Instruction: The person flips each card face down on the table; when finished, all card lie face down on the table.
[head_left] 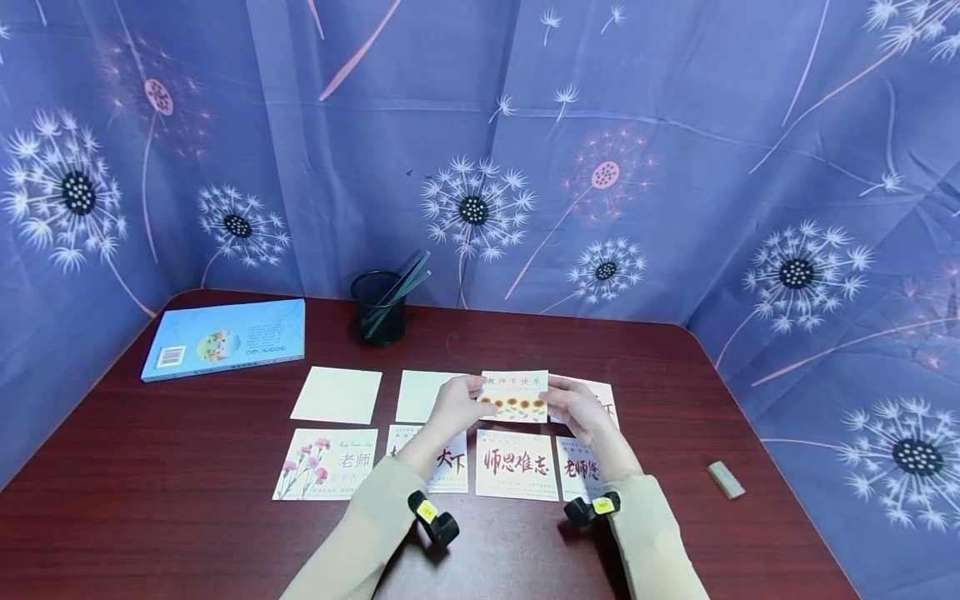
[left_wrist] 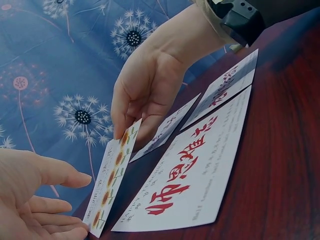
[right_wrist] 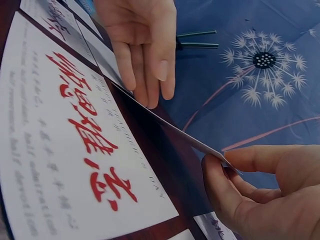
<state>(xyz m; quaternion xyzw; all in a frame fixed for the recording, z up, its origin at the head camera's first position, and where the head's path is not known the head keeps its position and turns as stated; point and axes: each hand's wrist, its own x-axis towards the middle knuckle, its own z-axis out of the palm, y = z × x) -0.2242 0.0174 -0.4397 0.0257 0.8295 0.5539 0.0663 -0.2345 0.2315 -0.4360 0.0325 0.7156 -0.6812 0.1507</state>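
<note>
A small greeting card (head_left: 515,385) with a row of sunflowers and a line of characters is held tilted over the back row of cards. My right hand (head_left: 583,412) pinches its right edge between thumb and fingers, seen closely in the right wrist view (right_wrist: 265,185). At the card's other end is my left hand (head_left: 452,407), its fingers straight and thumb apart, fingertips right at the edge (left_wrist: 40,200). Directly in front lies a white card (head_left: 517,479) with red brush characters. Another card (head_left: 604,393) is partly hidden behind my right hand.
Two blank-faced cards (head_left: 336,396) (head_left: 422,395) lie in the back row. A carnation card (head_left: 318,467) and other lettered cards (head_left: 452,467) fill the front row. A blue book (head_left: 225,337), a black mesh pen cup (head_left: 381,312) and an eraser-like block (head_left: 725,480) stand farther out.
</note>
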